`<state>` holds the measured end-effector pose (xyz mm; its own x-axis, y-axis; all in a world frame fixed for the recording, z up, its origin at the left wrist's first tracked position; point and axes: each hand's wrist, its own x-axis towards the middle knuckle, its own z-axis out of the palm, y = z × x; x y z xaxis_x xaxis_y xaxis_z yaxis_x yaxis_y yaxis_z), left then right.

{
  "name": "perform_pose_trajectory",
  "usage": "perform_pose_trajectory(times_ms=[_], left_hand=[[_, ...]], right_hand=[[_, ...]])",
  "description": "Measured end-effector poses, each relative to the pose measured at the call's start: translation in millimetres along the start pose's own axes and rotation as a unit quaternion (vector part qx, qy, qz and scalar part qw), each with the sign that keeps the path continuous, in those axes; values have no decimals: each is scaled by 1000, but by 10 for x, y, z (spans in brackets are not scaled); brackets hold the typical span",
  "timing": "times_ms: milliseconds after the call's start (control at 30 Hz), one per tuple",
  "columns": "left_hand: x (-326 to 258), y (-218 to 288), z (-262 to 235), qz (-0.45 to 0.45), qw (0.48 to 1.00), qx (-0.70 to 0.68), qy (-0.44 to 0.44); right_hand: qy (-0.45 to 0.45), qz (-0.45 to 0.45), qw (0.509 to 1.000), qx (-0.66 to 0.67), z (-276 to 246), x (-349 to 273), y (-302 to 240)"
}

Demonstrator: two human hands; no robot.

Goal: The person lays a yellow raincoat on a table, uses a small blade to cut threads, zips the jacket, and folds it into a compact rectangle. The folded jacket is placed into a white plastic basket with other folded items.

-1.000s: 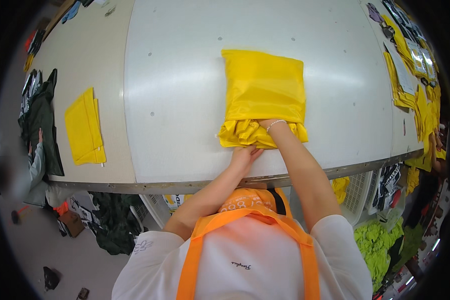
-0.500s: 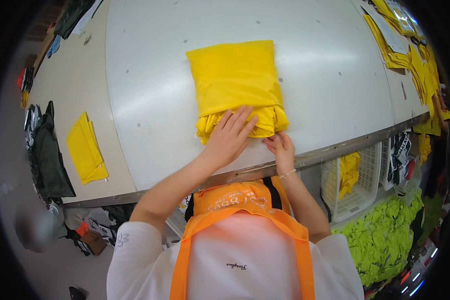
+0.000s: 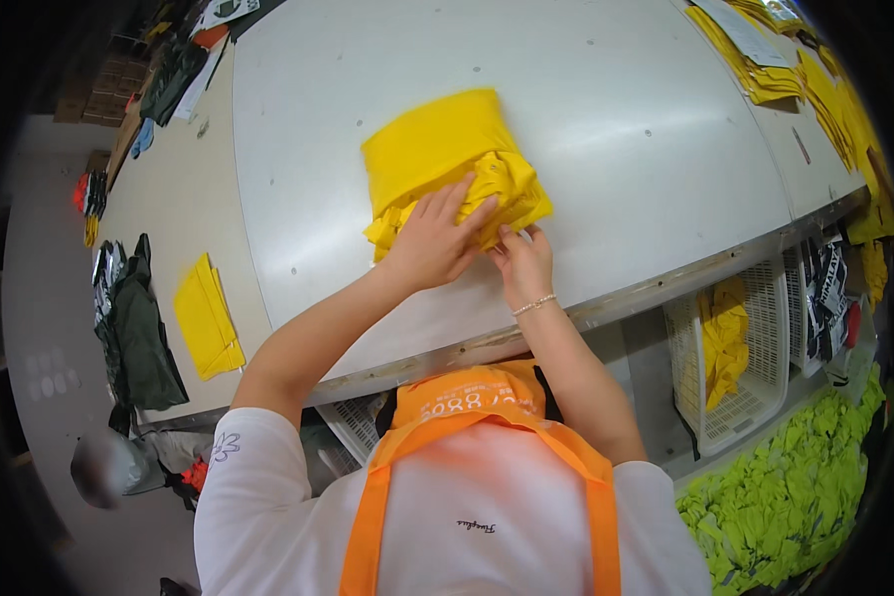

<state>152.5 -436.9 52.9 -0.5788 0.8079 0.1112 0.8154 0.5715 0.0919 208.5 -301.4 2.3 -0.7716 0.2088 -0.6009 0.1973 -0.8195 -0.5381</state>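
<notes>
A folded yellow garment [image 3: 437, 149] lies on the white table [image 3: 586, 109] in front of me, its near edge bunched and wrinkled. My left hand [image 3: 435, 238] lies flat on that bunched edge with fingers spread. Just to its right, my right hand [image 3: 522, 260] pinches the crumpled yellow fabric at the garment's near right corner. A bead bracelet sits on my right wrist. My white shirt and orange apron straps fill the bottom of the view.
A small folded yellow piece [image 3: 207, 316] and dark garments [image 3: 134, 328] lie on the left table. Yellow stacks [image 3: 765, 70] sit at the far right. Below the table edge stand a white basket [image 3: 755, 358] with yellow cloth and a pile of lime-green fabric [image 3: 785, 497].
The view swung, so the garment now sits tilted. My left hand slid further onto the bunched edge, and my right hand moved up from the table edge to grip the fabric.
</notes>
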Motion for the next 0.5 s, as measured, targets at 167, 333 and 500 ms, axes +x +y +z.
perform_pose_trajectory(times_ms=[167,333,500], left_hand=[[32,11,16,9,997,58,53],[297,-141,3,-40,996,81,-8],[550,-109,-101,-33,998,45,-18]], right_hand=[[-58,-27,995,-71,84,10,-162],[-83,-81,976,-182,120,3,-227],[-102,-159,956,-225,85,125,-564]])
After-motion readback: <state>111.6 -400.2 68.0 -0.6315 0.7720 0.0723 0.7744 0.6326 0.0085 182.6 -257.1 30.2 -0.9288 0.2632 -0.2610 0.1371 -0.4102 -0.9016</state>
